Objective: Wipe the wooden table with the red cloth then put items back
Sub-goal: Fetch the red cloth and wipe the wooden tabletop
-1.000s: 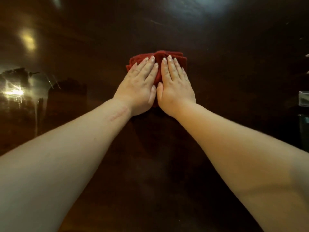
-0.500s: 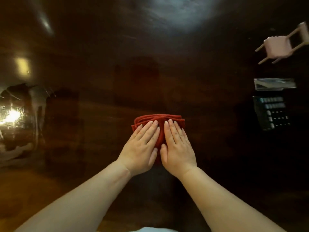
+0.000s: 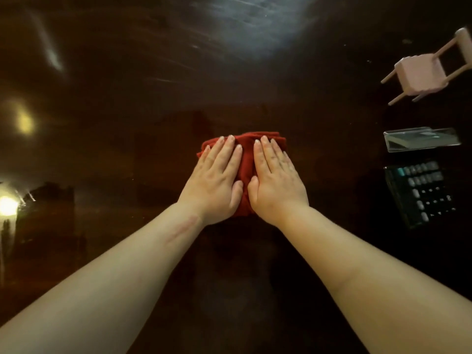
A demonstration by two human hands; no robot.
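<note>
A folded red cloth point(image 3: 245, 159) lies on the dark glossy wooden table point(image 3: 127, 85), near the middle of the view. My left hand point(image 3: 215, 183) and my right hand point(image 3: 277, 183) rest flat on it side by side, palms down, fingers pointing away from me and thumbs almost touching. Both hands press the cloth against the table. Only the cloth's far edge and a strip between my hands show. Both forearms stretch out from the bottom corners.
At the right edge lie a small pink toy chair point(image 3: 421, 72) tipped on its side, a clear plastic case point(image 3: 421, 141) and a black calculator point(image 3: 421, 192). Bright lamp reflections and wipe streaks show on the table's surface at the left and top.
Both hands drew the cloth back toward me, then slid it away again across the table. The chair, case and calculator came into view at the right and have stayed put.
</note>
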